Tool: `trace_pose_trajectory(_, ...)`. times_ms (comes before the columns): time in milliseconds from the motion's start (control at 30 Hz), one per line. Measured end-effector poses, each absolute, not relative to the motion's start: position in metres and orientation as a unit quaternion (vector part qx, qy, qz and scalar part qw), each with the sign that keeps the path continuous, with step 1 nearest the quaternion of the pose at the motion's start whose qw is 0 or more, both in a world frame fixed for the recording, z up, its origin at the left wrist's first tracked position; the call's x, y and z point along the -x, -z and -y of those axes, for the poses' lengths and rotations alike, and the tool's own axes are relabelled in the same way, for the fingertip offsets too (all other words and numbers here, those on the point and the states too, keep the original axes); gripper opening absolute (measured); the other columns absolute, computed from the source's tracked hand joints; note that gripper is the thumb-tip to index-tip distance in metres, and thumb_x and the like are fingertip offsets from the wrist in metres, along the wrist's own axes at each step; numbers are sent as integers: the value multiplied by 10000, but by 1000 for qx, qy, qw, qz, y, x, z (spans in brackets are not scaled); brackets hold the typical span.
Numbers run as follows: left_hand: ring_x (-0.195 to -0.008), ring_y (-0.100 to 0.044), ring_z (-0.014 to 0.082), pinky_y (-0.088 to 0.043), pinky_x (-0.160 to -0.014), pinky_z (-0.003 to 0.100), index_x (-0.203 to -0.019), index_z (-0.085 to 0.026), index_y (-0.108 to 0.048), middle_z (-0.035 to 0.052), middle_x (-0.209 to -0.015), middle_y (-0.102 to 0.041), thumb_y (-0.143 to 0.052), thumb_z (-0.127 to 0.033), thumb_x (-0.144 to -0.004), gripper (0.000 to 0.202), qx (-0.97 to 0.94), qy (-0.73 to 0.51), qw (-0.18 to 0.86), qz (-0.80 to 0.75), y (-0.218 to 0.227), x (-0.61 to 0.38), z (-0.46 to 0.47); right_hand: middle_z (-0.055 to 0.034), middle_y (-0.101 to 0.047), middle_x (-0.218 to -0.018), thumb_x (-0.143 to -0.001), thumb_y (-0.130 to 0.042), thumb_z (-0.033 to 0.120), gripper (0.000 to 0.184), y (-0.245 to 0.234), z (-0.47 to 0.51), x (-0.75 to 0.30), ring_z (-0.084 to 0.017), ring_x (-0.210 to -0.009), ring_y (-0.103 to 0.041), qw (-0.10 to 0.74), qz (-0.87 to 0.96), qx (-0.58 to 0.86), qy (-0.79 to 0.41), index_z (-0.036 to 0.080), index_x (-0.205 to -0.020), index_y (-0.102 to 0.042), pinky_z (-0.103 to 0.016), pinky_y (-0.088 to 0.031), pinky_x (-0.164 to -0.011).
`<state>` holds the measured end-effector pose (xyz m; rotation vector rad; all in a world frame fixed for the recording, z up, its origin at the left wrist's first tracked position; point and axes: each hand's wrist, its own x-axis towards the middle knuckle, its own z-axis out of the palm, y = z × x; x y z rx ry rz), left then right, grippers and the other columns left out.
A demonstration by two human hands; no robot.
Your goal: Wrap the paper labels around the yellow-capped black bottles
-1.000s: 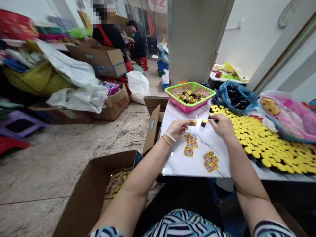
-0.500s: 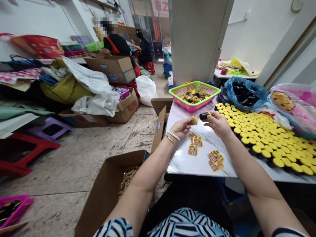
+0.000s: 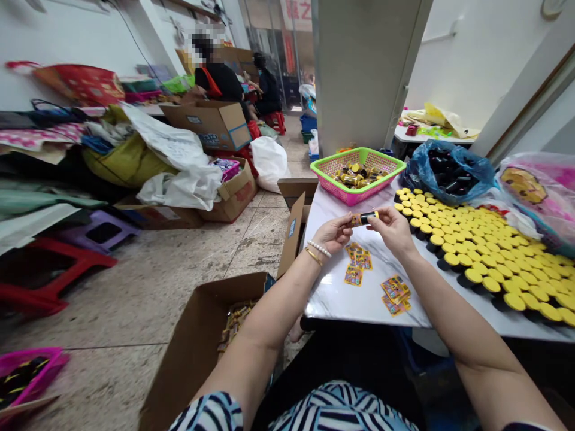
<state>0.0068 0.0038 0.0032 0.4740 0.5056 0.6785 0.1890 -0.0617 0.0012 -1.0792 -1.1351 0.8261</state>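
My right hand [image 3: 394, 230] pinches a small black cylinder with a yellow end [image 3: 370, 216], held sideways above the table. My left hand [image 3: 338, 232], with a bead bracelet and a gold-coloured bangle on its wrist, is closed on a small orange-and-yellow printed label [image 3: 356, 220]. The label meets the cylinder's left end; fingers partly cover both. Below the hands, several loose labels [image 3: 354, 275] lie on the white table [image 3: 332, 299]. Nearer the front edge is a second small pile of labels [image 3: 395, 290].
Rows of yellow-topped black cylinders [image 3: 489, 257] stand on the right. Behind them is a blue bag of black pieces [image 3: 453, 170]. A green-and-pink basket [image 3: 359, 194] holds labelled cylinders. A cardboard box [image 3: 188, 335] stands below left. Two people [image 3: 222, 81] sit farther back.
The cylinder and the label, apart before, have come together, with the label now against the cylinder's left end. The whole view has shifted slightly to the left.
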Motion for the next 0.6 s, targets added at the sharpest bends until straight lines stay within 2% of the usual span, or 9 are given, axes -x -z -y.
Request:
trace_pose_trajectory(233,-430,-396,0,-177,-335,101,-907,-62,-718,68,-751,-702,-658,-194,-967,158,-279,-340,857,-269,-2,-8,-3,8,-695,-868,-764,-845,500,470,0,65,-183,-163,-769,-690,627,536,484,-293,244,-1035,-560,-301,-586,-737)
trace_pose_trajectory(367,-486,-401,2,-169,-377,120,-919,-45,-750,88,-806,-713,-783,-228,-863,195,-347,-362,826,-258,-3,-6,3,16,-647,-860,-761,-862,469,422,-1,67,-182,-147,-774,-644,621,553,488,-266,232,-987,-596,-288,-554,-750)
trace_pose_trajectory(467,-531,-416,10,-185,-420,142,-943,-51,-759,103,-874,-724,-876,-288,-764,319,-395,-393,785,-273,-1,-5,6,7,-652,-895,-731,-898,437,430,-2,69,-186,-149,-797,-640,625,550,486,-265,228,-987,-623,-293,-549,-770)
trace_pose_trajectory(533,-577,-475,23,-255,-464,149,-1012,-85,-755,92,-936,-724,-928,-361,-698,453,-406,-424,752,-301,-1,-4,8,0,-661,-913,-703,-921,419,457,-4,70,-189,-154,-811,-646,640,538,481,-263,229,-1003,-634,-291,-551,-765)
trace_pose_trajectory(600,-674,-588,64,-385,-555,172,-1146,-146,-730,82,-1024,-722,-964,-423,-637,625,-412,-432,746,-296,-2,-2,11,-3,-667,-918,-686,-933,410,475,-5,71,-190,-159,-820,-655,653,527,473,-267,230,-1013,-640,-291,-559,-759)
